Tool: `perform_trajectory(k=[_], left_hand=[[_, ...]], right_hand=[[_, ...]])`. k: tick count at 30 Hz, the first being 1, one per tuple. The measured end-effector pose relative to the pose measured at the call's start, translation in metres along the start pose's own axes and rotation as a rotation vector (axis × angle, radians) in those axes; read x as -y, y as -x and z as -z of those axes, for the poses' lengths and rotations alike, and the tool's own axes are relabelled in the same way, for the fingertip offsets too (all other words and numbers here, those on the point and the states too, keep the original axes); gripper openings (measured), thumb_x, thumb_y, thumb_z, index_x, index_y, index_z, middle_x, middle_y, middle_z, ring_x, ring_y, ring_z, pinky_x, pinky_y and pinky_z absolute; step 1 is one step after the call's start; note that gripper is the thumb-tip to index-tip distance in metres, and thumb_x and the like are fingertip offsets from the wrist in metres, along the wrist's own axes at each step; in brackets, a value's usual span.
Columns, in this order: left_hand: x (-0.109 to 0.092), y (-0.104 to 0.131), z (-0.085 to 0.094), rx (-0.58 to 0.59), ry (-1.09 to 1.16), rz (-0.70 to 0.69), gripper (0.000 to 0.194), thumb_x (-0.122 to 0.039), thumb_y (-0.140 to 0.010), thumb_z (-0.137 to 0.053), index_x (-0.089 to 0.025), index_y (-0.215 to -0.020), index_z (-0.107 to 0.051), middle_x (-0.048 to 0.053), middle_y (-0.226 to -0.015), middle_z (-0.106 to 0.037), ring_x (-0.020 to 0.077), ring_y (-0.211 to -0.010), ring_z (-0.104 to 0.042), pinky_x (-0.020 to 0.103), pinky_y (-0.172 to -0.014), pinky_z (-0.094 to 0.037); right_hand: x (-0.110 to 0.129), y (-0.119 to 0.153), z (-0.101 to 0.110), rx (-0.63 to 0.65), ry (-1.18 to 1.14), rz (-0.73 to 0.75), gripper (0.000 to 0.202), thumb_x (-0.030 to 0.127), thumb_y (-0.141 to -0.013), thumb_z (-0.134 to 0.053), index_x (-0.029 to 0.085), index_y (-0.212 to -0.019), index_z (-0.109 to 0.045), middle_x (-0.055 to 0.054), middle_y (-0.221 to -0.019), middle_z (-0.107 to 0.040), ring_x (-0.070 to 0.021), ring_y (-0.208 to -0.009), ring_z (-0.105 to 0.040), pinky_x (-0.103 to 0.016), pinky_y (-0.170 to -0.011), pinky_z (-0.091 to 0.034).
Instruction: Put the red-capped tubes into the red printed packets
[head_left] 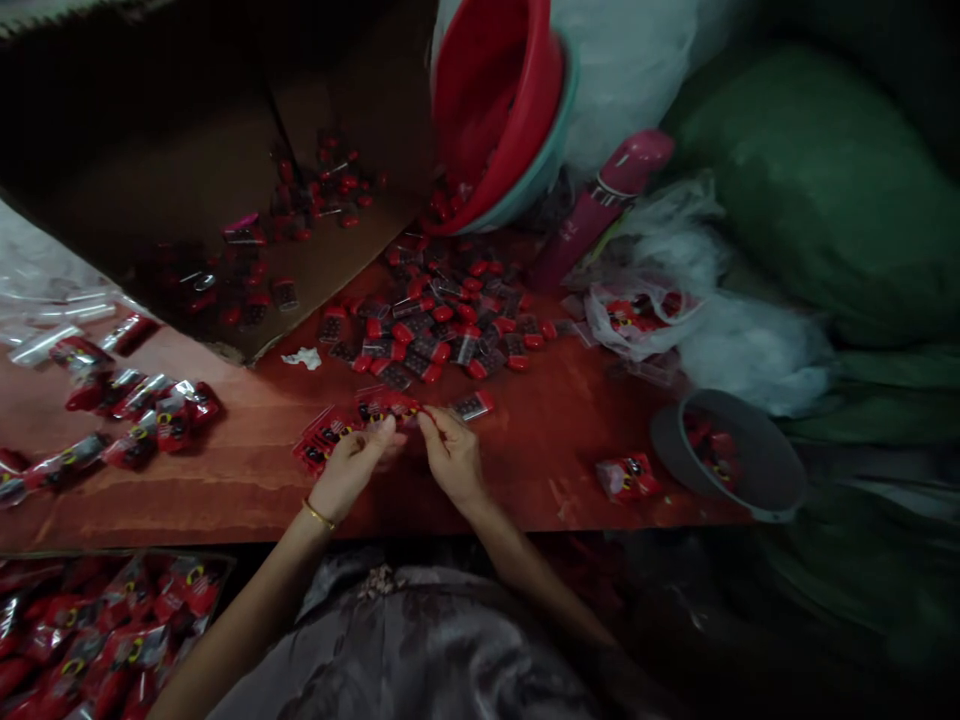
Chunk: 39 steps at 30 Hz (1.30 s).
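Both hands meet at the middle of the table, fingertips pinched close together. My left hand (358, 462), with a gold bracelet at the wrist, is closed on a small red printed plastic bag (397, 405). My right hand (454, 458) pinches the same bag's right side; its exact edges are blurred. More flat red printed bags (324, 437) lie beside my left hand. Just beyond my right hand rests a single clear container with a red cap (474, 405). A heap of such dark-looking, red-capped containers (442, 320) spreads farther back.
An open cardboard box (360, 255) lies back left with more containers inside. Filled packets (161, 420) sit at left, with a full box (97, 640) below. A tilted red basin (536, 110), pink bottle (592, 205), plastic bag (637, 340) and grey bowl (772, 480) stand right.
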<state>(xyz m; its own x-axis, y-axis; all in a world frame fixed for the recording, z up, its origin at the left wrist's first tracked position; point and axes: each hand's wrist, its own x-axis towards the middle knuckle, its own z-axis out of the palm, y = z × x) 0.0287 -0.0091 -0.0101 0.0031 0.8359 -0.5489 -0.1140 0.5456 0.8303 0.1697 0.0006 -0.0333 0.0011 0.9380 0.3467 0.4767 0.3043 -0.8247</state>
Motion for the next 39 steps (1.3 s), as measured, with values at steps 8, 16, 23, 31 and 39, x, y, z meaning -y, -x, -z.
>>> perform_trajectory(k=[8,16,23,31,39], left_hand=[[0.000,-0.002,-0.012,-0.019,-0.038,-0.147,0.036,-0.049,-0.057,-0.074,-0.015,-0.068,-0.070,0.001,-0.060,-0.065,0.0138,-0.060,-0.057,0.025,-0.062,-0.045],[-0.004,-0.002,-0.022,-0.142,0.231,-0.225,0.034,-0.042,-0.044,-0.081,-0.015,-0.054,-0.064,-0.003,-0.056,-0.062,0.0087,-0.055,-0.053,0.023,-0.062,-0.044],[-0.013,-0.008,-0.019,-0.088,0.410,-0.036,0.044,-0.041,-0.038,-0.084,-0.015,-0.055,-0.054,-0.004,-0.054,-0.058,0.0086,-0.054,-0.056,0.027,-0.064,-0.049],[-0.007,-0.007,-0.015,0.048,0.503,0.095,0.038,-0.038,-0.046,-0.083,-0.016,-0.066,-0.060,-0.003,-0.059,-0.063,0.0115,-0.060,-0.061,0.028,-0.069,-0.048],[-0.009,0.000,-0.015,0.065,0.488,0.100,0.037,-0.040,-0.049,-0.082,-0.015,-0.068,-0.063,0.004,-0.071,-0.070,0.0156,-0.068,-0.065,0.027,-0.069,-0.048]], right_hand=[[0.004,0.003,0.004,-0.034,-0.021,-0.020,0.023,0.030,-0.088,-0.044,0.020,-0.076,-0.060,-0.001,-0.066,-0.063,-0.0139,-0.061,-0.057,-0.025,-0.060,-0.045],[-0.003,0.001,0.011,0.053,0.063,-0.111,0.034,0.038,-0.092,-0.035,0.019,-0.077,-0.059,-0.001,-0.064,-0.060,-0.0133,-0.058,-0.054,-0.024,-0.057,-0.040],[-0.038,-0.004,0.048,0.022,0.733,-0.096,0.038,0.045,-0.083,-0.050,0.018,-0.107,-0.060,-0.014,-0.098,-0.057,-0.0267,-0.086,-0.053,-0.038,-0.071,-0.041],[-0.054,0.024,0.061,-0.045,0.686,-0.061,0.044,0.047,-0.082,-0.049,0.016,-0.113,-0.055,-0.016,-0.113,-0.055,-0.0305,-0.102,-0.050,-0.046,-0.084,-0.039],[-0.047,0.018,0.049,0.028,0.432,-0.188,0.032,0.042,-0.084,-0.047,0.016,-0.099,-0.058,-0.012,-0.090,-0.066,-0.0259,-0.083,-0.059,-0.040,-0.072,-0.047]])
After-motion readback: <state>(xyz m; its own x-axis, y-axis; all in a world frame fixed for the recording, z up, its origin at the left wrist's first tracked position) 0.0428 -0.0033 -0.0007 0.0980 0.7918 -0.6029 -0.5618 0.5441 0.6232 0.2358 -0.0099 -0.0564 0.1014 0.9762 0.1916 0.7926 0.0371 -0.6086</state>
